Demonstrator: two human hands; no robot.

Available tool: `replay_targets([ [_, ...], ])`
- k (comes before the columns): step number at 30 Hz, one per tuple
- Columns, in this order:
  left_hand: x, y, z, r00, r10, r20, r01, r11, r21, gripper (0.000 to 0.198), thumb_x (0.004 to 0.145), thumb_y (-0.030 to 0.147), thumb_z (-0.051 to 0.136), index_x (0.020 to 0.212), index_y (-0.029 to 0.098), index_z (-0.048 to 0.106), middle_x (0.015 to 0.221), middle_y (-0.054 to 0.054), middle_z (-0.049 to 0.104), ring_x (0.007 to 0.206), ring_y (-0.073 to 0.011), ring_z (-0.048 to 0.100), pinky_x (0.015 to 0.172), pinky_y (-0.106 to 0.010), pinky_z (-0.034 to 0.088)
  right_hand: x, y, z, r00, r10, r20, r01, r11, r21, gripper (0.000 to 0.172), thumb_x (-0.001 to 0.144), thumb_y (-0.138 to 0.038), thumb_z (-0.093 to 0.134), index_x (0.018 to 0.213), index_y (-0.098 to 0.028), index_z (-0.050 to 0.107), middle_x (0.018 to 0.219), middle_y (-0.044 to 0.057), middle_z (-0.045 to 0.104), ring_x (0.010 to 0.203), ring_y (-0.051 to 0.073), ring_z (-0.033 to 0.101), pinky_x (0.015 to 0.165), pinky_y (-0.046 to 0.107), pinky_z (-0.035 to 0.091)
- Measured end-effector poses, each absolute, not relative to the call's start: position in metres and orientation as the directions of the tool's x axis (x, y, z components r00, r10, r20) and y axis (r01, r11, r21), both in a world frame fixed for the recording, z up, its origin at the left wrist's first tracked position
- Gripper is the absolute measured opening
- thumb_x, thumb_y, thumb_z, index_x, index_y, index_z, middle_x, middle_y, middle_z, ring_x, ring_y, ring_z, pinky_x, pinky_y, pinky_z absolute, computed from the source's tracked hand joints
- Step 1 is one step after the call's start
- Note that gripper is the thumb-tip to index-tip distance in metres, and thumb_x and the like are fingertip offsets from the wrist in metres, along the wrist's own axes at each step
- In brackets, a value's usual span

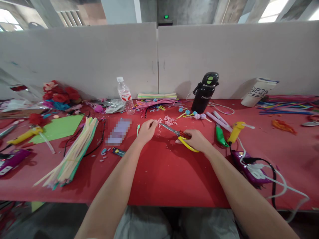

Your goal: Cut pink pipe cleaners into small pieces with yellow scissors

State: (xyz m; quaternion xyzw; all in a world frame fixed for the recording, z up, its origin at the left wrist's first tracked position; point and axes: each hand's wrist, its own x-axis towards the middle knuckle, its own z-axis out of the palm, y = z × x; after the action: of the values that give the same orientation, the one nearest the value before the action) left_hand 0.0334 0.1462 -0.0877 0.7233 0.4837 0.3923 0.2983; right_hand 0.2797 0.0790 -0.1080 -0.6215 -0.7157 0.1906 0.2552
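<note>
In the head view my right hand [196, 141] grips a pair of scissors [171, 129] by the handles, which are yellow and red. The blades point left toward my left hand [147, 131]. That hand is closed in a pinch near the blade tips, and what it holds is too small to make out. Just beyond the blades lies a small pile of short pink fuzzy pieces [170, 120] on the red tabletop [169, 179]. Finished-looking fuzzy sticks with blue and lilac balls [199, 116] rest behind my right hand.
A bundle of pale pipe cleaners [74, 151] lies left, near a blurred-out phone-shaped object [119, 131]. Behind stand a water bottle [126, 96] and a black flask [204, 93]. Yellow glue guns [235, 132] and purple power strips [245, 167] with trailing cables flank both sides.
</note>
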Motion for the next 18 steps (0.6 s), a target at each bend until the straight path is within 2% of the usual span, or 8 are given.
replay_targets([
  [8,0.033,0.1479,-0.0896,0.22,0.94,0.261,0.474,-0.337,0.813,0.038,0.087,0.048,0.039,0.065,0.018,0.047,0.055,0.002,0.046,0.055,-0.0115,0.042,0.053,-0.025,0.03,0.2801,0.0826,-0.1094,-0.105,0.985,0.134,0.805,0.163,-0.57,0.053,0.064,-0.066,0.063,0.057,-0.018,0.043,0.056,-0.004,0.035,0.054,0.01,0.029,0.048,0.024,0.02],
  [14,0.0336,0.1487,-0.092,0.203,0.942,0.267,0.453,-0.332,0.828,0.039,0.088,0.048,0.038,0.064,0.018,0.047,0.054,0.002,0.044,0.053,-0.0114,0.04,0.051,-0.025,0.029,0.2794,0.0803,-0.109,-0.082,0.988,0.134,0.795,0.146,-0.589,0.051,0.064,-0.067,0.063,0.063,-0.017,0.05,0.058,-0.003,0.038,0.054,0.01,0.031,0.048,0.024,0.02],
  [18,0.0334,0.1487,-0.0916,0.207,0.942,0.265,0.444,-0.332,0.832,0.039,0.088,0.048,0.039,0.064,0.018,0.047,0.053,0.002,0.043,0.053,-0.0112,0.04,0.051,-0.025,0.029,0.2789,0.0797,-0.1086,-0.088,0.988,0.128,0.793,0.147,-0.591,0.051,0.063,-0.066,0.064,0.061,-0.018,0.047,0.058,-0.004,0.036,0.054,0.01,0.03,0.048,0.024,0.021],
])
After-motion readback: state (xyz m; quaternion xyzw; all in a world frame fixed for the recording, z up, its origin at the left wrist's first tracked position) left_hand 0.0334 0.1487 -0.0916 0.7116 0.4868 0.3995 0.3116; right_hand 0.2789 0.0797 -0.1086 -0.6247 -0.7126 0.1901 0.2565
